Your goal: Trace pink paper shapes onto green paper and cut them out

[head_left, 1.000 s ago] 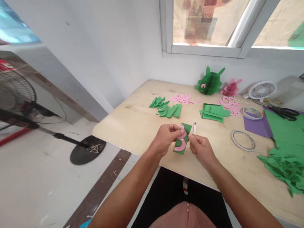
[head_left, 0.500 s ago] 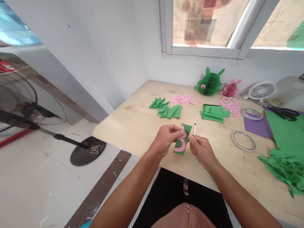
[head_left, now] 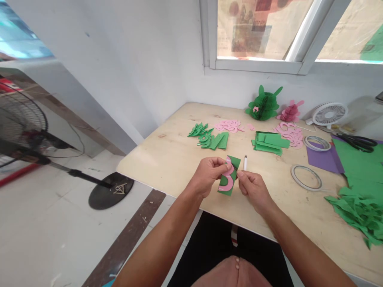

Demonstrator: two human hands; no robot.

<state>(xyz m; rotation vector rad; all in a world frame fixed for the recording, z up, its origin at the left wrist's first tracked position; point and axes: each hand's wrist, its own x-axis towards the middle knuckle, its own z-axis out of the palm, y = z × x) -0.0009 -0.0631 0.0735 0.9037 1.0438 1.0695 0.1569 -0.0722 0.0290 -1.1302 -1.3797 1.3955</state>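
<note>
Pale wooden table [head_left: 167,159] in a white corner under a window [head_left: 287,36].

Near the table's front edge: left hand [head_left: 208,175] pinched shut on the left side of a green paper piece [head_left: 229,176], thumb over its upper left corner. Right hand [head_left: 253,189] closed on a white pen [head_left: 245,162], tip pointing away, fingertips meeting the paper's right edge. Paper thus held between both hands, tilted, lifted just off the table, with a pink curved cutout [head_left: 229,175] lying on its face.

Beyond the paper, toward the wall: green cut shapes [head_left: 208,137], pink cut shapes [head_left: 229,124], a stack of green strips [head_left: 269,142], more pink cutouts [head_left: 290,133], and two honeycomb paper figures, one green [head_left: 263,104], one pink [head_left: 289,111].

Right of the paper: two tape rolls [head_left: 306,176], purple sheet [head_left: 323,157], scissors [head_left: 359,141], small white fan [head_left: 329,114], green scraps [head_left: 356,207].

Left of the table, on the floor: standing fan [head_left: 24,131].
</note>
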